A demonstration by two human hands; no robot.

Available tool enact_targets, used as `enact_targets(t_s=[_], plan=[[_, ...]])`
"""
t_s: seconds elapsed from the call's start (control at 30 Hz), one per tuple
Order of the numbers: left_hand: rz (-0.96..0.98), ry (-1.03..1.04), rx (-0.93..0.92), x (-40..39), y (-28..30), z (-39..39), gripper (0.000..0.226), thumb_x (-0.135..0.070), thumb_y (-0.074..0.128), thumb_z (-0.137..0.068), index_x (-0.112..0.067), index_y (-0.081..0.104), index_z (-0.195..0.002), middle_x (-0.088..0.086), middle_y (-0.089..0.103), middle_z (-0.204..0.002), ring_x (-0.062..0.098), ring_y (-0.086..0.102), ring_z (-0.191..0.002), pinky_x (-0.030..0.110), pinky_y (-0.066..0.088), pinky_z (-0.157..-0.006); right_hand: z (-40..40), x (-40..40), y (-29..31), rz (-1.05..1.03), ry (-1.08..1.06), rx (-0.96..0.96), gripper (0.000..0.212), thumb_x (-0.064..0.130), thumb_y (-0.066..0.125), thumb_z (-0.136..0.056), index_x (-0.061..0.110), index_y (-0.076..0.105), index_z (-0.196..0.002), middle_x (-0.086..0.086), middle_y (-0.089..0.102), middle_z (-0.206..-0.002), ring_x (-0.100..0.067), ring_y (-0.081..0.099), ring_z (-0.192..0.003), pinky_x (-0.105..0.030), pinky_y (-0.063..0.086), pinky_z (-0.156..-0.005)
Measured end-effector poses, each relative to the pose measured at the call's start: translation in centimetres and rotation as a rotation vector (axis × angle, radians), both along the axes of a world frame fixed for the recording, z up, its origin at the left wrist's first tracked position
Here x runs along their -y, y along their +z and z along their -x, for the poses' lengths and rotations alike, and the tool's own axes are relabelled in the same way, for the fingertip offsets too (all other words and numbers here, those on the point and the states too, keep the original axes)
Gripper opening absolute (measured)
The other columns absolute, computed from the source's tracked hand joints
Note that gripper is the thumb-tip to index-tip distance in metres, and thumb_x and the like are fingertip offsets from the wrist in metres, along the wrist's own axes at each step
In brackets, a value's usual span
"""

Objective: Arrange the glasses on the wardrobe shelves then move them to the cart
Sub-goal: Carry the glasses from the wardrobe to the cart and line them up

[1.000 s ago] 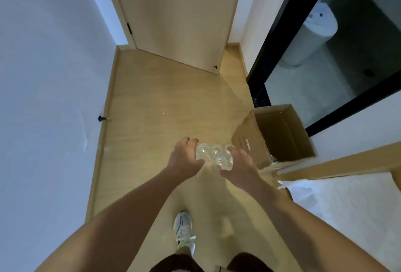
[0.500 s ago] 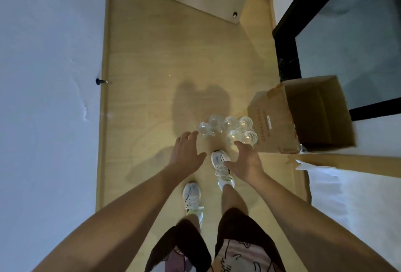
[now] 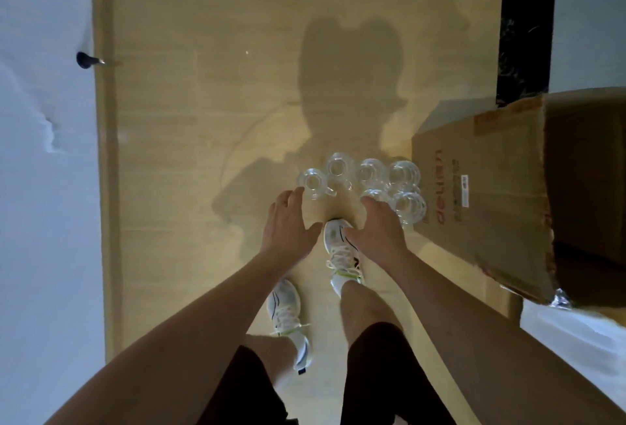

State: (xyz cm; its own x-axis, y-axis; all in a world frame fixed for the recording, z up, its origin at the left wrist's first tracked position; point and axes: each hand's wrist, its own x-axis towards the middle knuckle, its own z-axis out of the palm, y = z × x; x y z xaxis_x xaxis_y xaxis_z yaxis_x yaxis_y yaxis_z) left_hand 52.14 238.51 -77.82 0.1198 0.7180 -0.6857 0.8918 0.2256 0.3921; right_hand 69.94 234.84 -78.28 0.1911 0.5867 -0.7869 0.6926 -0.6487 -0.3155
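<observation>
Left fingers [image 3: 294, 195]: straight and slightly spread, tips at the handle side of the nearest glass, clamped on nothing; actual contact too close to tell.
Right fingers [image 3: 372, 202]: relaxed and a little apart, reaching over the near-row glass next to the cardboard box; whether touching it cannot be told.
Left hand [image 3: 288, 221]: palm down, on the far side of the glasses from the cardboard box.
Right hand [image 3: 376, 231]: palm down, between the shoe and the cardboard box.
Glasses [image 3: 367, 184]: a cluster of clear handled cups standing on the wooden floor [image 3: 203, 119] just beside the cardboard box, packed so that neighbours touch or nearly touch; not on any shelf or cart.
Cardboard box [image 3: 481, 194]: open, tilted, its printed side facing the cluster.
Shoe [image 3: 340, 248]: white, toe just short of the cluster, on the side away from the box's far edge.
Step in hand, as judged: gathering or releasing the cluster low at the floor.
Doing it well: hook by the handles, few at a time; lift straight up to avoid clinking neighbours.
Risk: foot nudging the near row; slippery, hard-to-see glass in dim light.
</observation>
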Motion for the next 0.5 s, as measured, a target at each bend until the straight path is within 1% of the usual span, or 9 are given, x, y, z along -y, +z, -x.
enact_targets(t_s=[0.1,0.2,0.3,0.37,0.43,0.5], plan=[[-0.007,-0.007,0.011,-1.0,-5.3,-0.9,0.082,-0.034,0.075,-0.087,-0.015,0.032,-0.155,0.012,0.038,-0.153,0.033,0.037,-0.139,0.038,0.033,-0.112,-0.6,-1.1,-5.2,-0.012,0.004,0.004,0.066,0.033,0.076,-0.083,0.016,0.049,-0.140,-0.015,0.053,-0.134,-0.037,0.048,-0.127,-0.042,0.043,-0.101],[-0.036,-0.017,0.027,-1.5,-10.7,-1.0,0.083,-0.033,0.075,-0.087,-0.016,0.032,-0.155,0.010,0.037,-0.155,0.032,0.035,-0.141,0.037,0.032,-0.113,-1.3,-2.0,-10.6,-0.033,0.035,0.026,0.071,0.037,0.078,-0.082,0.017,0.047,-0.142,-0.014,0.052,-0.135,-0.036,0.047,-0.128,-0.045,0.044,-0.103],[-0.091,0.002,0.046,-1.7,-15.8,-0.6,0.083,-0.034,0.077,-0.085,-0.016,0.035,-0.154,0.008,0.039,-0.154,0.029,0.034,-0.142,0.036,0.030,-0.113,-2.4,-2.9,-15.8,-0.092,0.085,0.129,0.073,0.043,0.073,-0.084,0.017,0.044,-0.145,-0.013,0.048,-0.141,-0.036,0.043,-0.130,-0.046,0.040,-0.106],[-0.154,0.014,0.084,-2.1,-19.0,-0.4,0.083,-0.030,0.081,-0.081,-0.013,0.040,-0.152,0.011,0.044,-0.149,0.031,0.038,-0.139,0.037,0.032,-0.111,-3.1,-3.8,-18.9,-0.131,0.109,0.191,0.076,0.046,0.072,-0.084,0.018,0.041,-0.148,-0.013,0.043,-0.147,-0.035,0.039,-0.134,-0.045,0.036,-0.110],[-0.193,0.018,0.112,-2.7,-22.1,-0.2,0.087,-0.028,0.085,-0.075,-0.009,0.043,-0.149,0.016,0.046,-0.147,0.037,0.042,-0.135,0.038,0.034,-0.109,-3.3,-4.8,-21.7,-0.160,0.159,0.214,0.085,0.050,0.074,-0.081,0.021,0.036,-0.151,-0.012,0.039,-0.152,-0.035,0.034,-0.139,-0.045,0.031,-0.113],[-0.178,-0.033,0.077,-3.4,-24.8,-0.1,0.101,-0.038,0.089,-0.070,-0.011,0.037,-0.152,0.016,0.040,-0.153,0.036,0.037,-0.141,0.041,0.034,-0.114,-3.0,-5.7,-24.1,-0.198,0.225,0.205,0.097,0.054,0.077,-0.077,0.025,0.028,-0.155,-0.013,0.032,-0.157,-0.036,0.027,-0.144,-0.045,0.024,-0.117]])
